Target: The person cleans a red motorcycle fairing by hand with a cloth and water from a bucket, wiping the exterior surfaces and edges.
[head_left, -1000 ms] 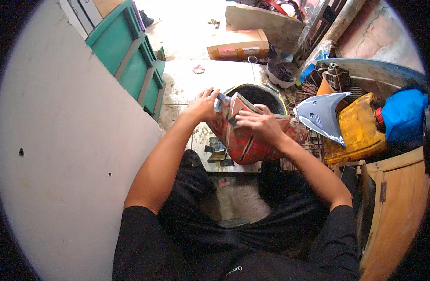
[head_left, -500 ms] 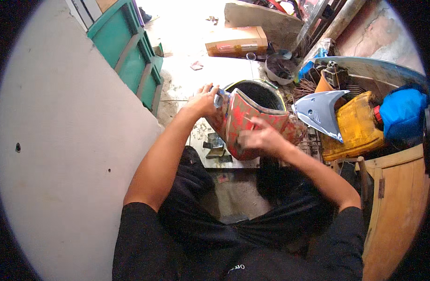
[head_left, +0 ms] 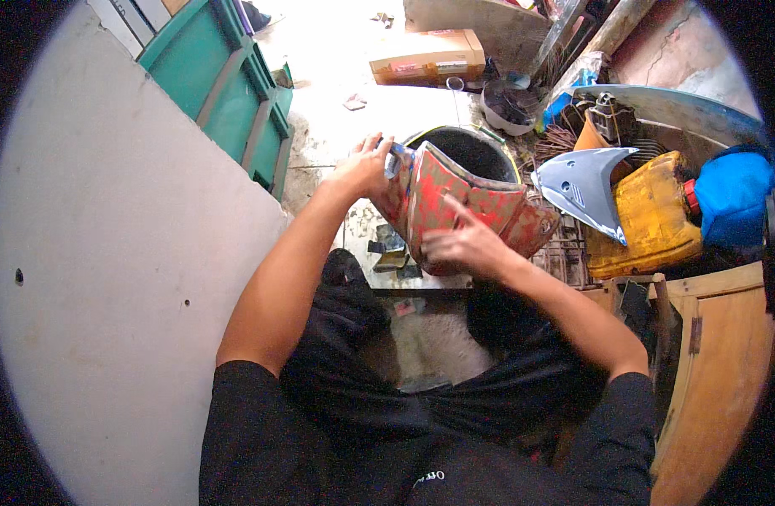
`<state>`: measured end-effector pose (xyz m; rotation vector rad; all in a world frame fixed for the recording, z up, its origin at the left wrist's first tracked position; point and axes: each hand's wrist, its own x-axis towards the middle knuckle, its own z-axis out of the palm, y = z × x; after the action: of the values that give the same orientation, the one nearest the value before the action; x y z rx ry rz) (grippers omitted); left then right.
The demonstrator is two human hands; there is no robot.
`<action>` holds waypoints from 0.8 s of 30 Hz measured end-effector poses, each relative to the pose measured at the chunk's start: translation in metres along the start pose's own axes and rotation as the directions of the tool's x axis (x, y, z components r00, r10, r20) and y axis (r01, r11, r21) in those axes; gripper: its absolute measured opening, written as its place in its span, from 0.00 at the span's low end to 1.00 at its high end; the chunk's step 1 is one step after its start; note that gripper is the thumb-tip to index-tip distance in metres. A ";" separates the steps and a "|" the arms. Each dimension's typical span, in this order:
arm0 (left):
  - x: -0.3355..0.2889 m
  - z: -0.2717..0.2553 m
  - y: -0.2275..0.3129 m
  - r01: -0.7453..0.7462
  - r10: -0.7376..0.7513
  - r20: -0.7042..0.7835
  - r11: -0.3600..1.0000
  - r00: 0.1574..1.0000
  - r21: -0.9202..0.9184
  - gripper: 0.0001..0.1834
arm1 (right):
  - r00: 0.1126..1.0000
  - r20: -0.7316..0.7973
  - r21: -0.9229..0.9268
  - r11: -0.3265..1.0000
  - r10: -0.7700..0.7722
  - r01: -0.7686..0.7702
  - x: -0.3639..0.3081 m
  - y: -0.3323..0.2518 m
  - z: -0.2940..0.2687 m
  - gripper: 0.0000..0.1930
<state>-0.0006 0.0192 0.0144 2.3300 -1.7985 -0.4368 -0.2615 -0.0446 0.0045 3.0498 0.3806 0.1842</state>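
A curved vehicle body panel [head_left: 465, 202], patchy red and grey-brown with worn paint, leans tilted over the front of a black bucket [head_left: 472, 152]. My left hand [head_left: 364, 169] grips its upper left edge, fingers wrapped over the rim. On the panel's lower face lies my right hand [head_left: 468, 244], smeared by motion. Its index finger stretches up along the surface while the other fingers are curled; whatever they hold, if anything, is hidden. Small dark and tan pieces [head_left: 391, 257] lie on the pale tile left of the panel's lower end.
To the right are a silver-grey panel [head_left: 581, 190], a yellow jerrycan [head_left: 649, 228], a blue cloth-like bundle [head_left: 736, 202] and a wooden cabinet [head_left: 725, 346]. A cardboard box [head_left: 427, 59] and a pale bowl [head_left: 510, 114] stand beyond the bucket. A white wall [head_left: 126, 278] borders my left.
My right hand has shifted slightly on the panel, its index finger now stretched further out. My left hand keeps its grip. The whole view has shifted a little.
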 end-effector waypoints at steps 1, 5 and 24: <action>0.000 -0.001 0.001 -0.008 0.009 -0.009 1.000 1.000 0.003 0.44 | 0.989 -0.099 -0.017 0.994 0.107 -0.110 0.005 0.009 -0.005 0.11; 0.000 -0.004 0.009 -0.042 0.043 -0.015 0.998 0.999 0.053 0.43 | 0.913 -0.268 0.035 0.950 0.307 -0.309 0.007 0.026 -0.017 0.10; 0.008 0.006 0.001 -0.026 0.028 -0.056 0.999 0.998 0.030 0.41 | 0.845 -0.314 0.239 0.898 0.432 -0.371 -0.006 0.044 -0.023 0.12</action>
<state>-0.0020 0.0116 0.0078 2.3100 -1.8196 -0.3398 -0.2597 -0.0876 0.0303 3.2161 -0.2625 0.7798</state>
